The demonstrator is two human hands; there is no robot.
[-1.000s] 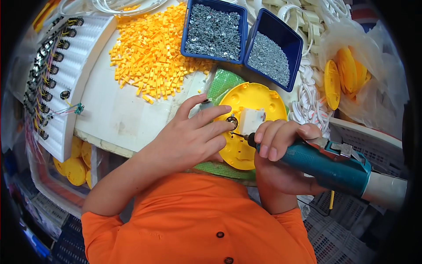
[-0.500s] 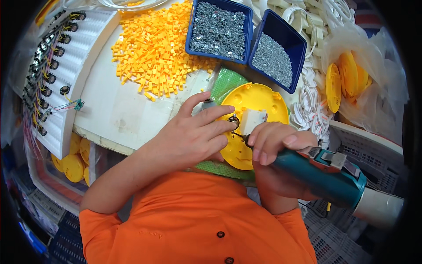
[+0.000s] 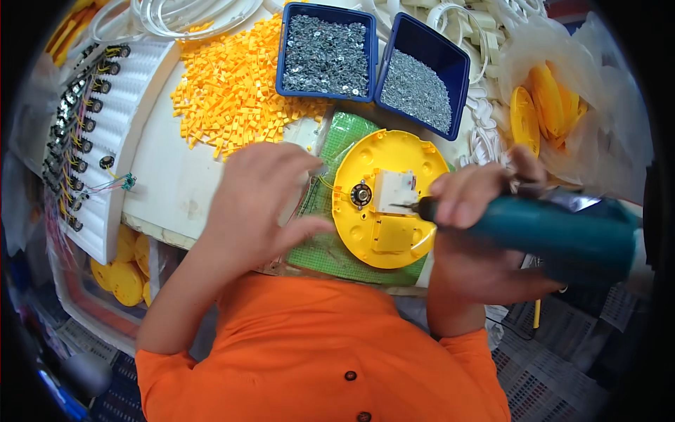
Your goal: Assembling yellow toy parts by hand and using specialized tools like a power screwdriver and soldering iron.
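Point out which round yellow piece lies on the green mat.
The shell holding the white box and speaker; the pieces at right and those lower left lie elsewhere.

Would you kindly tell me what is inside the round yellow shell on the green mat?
Inside the yellow shell sit a white box and, just left of it, a round black part. The surface beneath both is covered and cannot be seen.

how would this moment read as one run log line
left hand: open, beside shell | right hand: gripping driver, bit by white box | black disc: in shell | shell: on green mat
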